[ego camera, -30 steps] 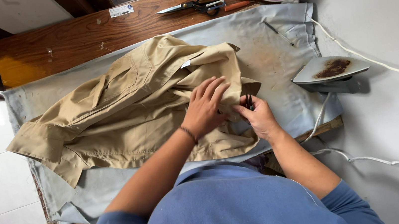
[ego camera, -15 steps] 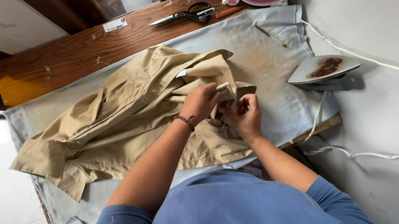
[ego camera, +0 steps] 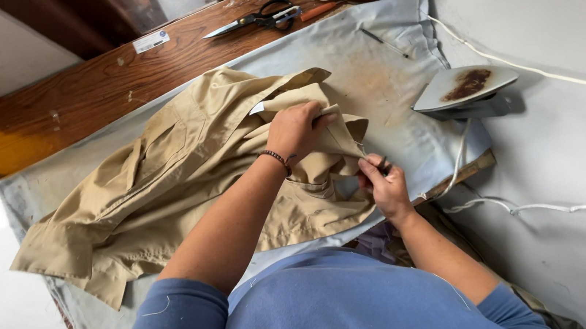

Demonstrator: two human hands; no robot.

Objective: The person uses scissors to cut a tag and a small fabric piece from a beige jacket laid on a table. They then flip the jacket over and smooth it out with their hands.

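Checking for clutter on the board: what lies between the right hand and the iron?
Only bare, scorch-stained grey cloth lies between the right hand and the upturned iron, in the head view.

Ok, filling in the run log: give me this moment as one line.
left hand: grips shirt | right hand: small dark tool at shirt edge | iron: upended, apart

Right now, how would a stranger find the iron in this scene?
Start at the pale cloth-covered table under the khaki shirt. By its right edge the iron stands alone, tipped so its soleplate shows. A brown scorch stain marks that plate.
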